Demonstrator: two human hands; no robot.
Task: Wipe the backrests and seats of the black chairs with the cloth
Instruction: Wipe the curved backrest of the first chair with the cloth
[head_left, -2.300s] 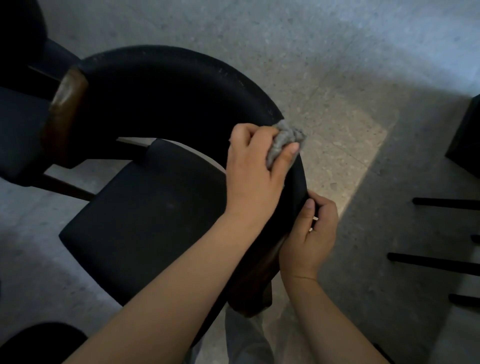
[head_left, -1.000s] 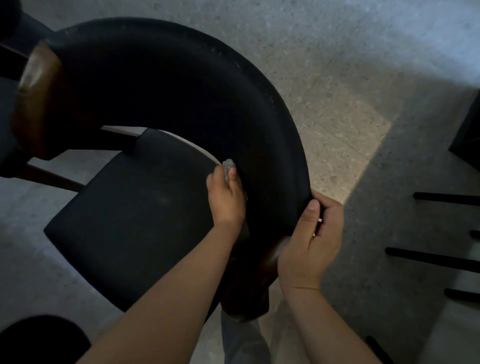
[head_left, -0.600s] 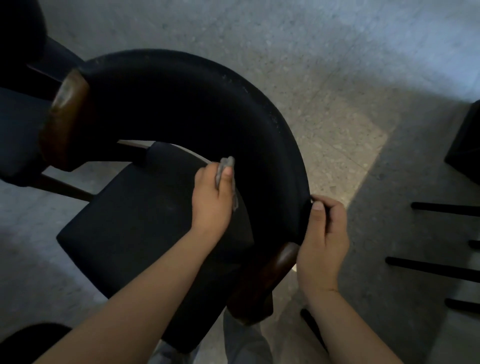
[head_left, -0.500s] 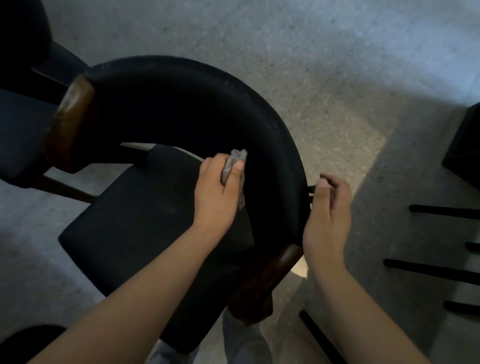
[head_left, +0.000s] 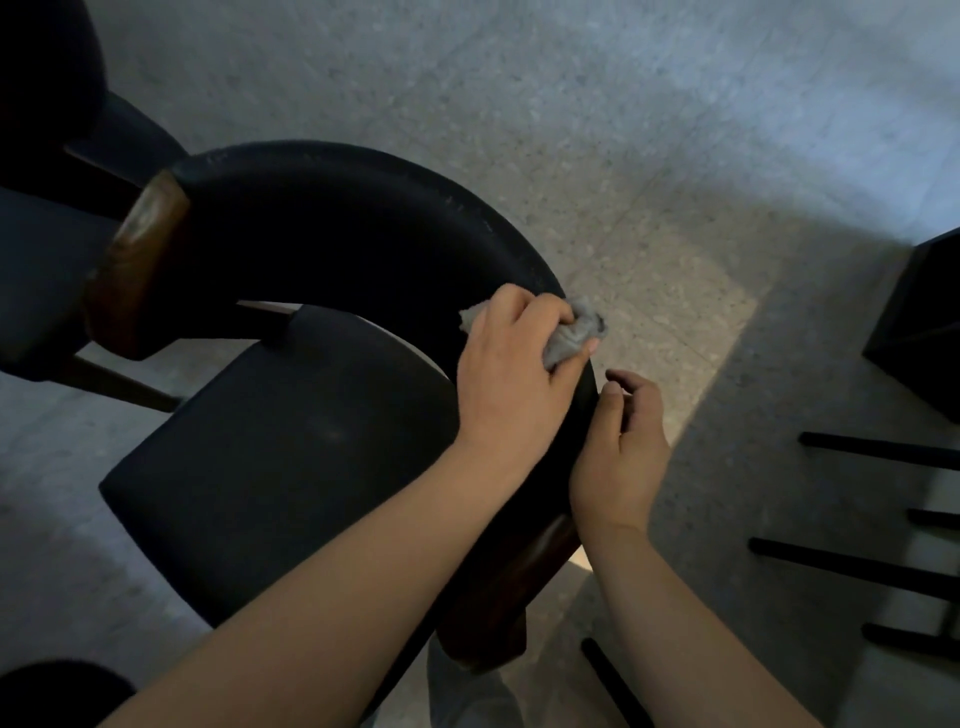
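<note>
While the fingers (head_left: 527, 309) of the left hand (head_left: 511, 374) curl round a crumpled grey cloth (head_left: 569, 335) and press it onto the top rim of the curved black padded backrest (head_left: 363, 234), the right hand (head_left: 621, 452) hangs just beside the rim's outer face, fingers loosely bent and holding nothing; whether its thumb touches the padding cannot be told. The stroke would likely go best with the cloth wrapped over the rim, following the curve towards the brown wooden end cap (head_left: 137, 260), the right hand bracing the frame. Part of the cloth overhangs the outer edge, so it could slip off there. Below lies the flat black seat (head_left: 291, 441). Speckled grey floor (head_left: 623, 156) gives open room beyond; thin black furniture legs (head_left: 857, 566) crowd the right, and another dark chair (head_left: 41, 270) stands close on the left.
</note>
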